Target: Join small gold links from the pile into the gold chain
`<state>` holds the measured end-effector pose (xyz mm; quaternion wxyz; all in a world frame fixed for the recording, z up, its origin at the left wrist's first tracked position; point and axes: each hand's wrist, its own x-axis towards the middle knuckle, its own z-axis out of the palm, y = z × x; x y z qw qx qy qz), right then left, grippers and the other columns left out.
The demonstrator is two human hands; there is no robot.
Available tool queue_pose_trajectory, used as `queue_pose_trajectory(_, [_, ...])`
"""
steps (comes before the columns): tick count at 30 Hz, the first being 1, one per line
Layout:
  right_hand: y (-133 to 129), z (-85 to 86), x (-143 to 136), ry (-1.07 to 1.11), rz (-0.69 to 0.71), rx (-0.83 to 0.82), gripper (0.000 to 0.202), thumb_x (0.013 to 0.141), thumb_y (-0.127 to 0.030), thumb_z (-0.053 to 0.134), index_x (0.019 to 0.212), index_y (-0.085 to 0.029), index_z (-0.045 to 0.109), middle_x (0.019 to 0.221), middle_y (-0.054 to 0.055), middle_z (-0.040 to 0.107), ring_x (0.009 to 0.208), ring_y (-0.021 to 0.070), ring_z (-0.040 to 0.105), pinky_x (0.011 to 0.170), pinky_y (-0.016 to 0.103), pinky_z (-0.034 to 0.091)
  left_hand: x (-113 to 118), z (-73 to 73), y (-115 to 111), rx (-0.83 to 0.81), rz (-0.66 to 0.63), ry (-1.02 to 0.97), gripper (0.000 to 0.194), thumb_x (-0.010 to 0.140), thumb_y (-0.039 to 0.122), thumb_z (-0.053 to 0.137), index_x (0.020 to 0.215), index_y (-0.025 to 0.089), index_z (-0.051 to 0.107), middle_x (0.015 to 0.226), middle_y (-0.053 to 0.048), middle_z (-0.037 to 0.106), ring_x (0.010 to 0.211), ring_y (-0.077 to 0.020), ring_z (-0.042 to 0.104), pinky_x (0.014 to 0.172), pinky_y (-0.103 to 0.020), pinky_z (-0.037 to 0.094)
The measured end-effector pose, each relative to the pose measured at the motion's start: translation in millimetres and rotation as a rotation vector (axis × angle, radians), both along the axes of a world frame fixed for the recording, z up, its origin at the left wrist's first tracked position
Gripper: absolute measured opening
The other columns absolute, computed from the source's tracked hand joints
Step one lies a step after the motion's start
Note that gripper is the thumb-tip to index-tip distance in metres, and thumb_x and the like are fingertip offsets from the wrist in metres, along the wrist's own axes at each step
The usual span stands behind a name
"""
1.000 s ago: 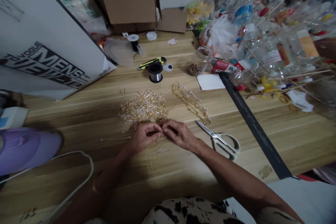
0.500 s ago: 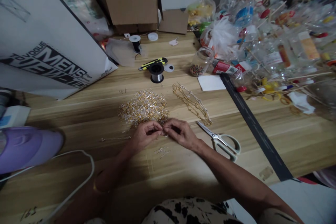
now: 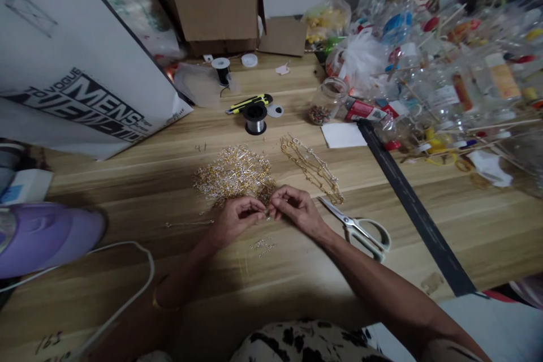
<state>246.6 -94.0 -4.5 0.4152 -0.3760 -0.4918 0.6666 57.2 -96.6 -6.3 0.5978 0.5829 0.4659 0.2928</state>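
Note:
My left hand (image 3: 241, 216) is closed in a pinch at the near edge of a heap of small gold and silver chain pieces (image 3: 233, 175). Close beside it, my right hand (image 3: 297, 210) pinches too, thumb against forefinger. What lies between the fingertips is too small to make out. A few short silver chain pieces (image 3: 263, 246) lie on the table just below the hands. To the left a thin chain (image 3: 189, 223) stretches out toward my left hand. Gold and silver chains (image 3: 311, 169) are laid out beyond my right hand, and scissors (image 3: 360, 229) with pale handles rest beside my right wrist.
A spool of wire (image 3: 255, 120) and a yellow utility knife (image 3: 249, 103) lie behind the heap. A jar of beads (image 3: 326, 103) stands near piled plastic bottles (image 3: 441, 90). At left are a purple appliance (image 3: 51, 240) and a large white box (image 3: 85, 68).
My right hand has shifted slightly up and right, opening a small gap from the left fingertips. My left hand stays nearly in place. The whole view has shifted slightly.

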Motion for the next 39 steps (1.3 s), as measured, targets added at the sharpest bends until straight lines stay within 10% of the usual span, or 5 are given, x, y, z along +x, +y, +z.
queue_pose_trajectory(16, [1,-2.2,0,0.160,0.051,-0.080,0.024,0.081,-0.039,0.068,0.080,-0.016,0.064,0.074,0.002,0.068,0.065,0.0105,0.064,0.062,0.023,0.055,-1,-0.8,3,0.190,-0.049,0.024,0.013,0.075,0.023,0.062,0.075,0.012,0.069,0.081,-0.008,0.069,0.075,-0.0158,0.063,0.067,-0.024,0.048])
queue_pose_trajectory(39, [4,-3.7,1,0.176,-0.023,-0.064,0.018,0.081,-0.034,0.068,0.081,-0.017,0.066,0.074,0.001,0.068,0.067,0.0112,0.065,0.060,0.021,0.055,-1,7.4,2,-0.076,-0.046,-0.013,0.018,0.076,0.031,0.062,0.078,0.014,0.064,0.078,-0.005,0.071,0.060,-0.0102,0.058,0.048,-0.017,0.043])
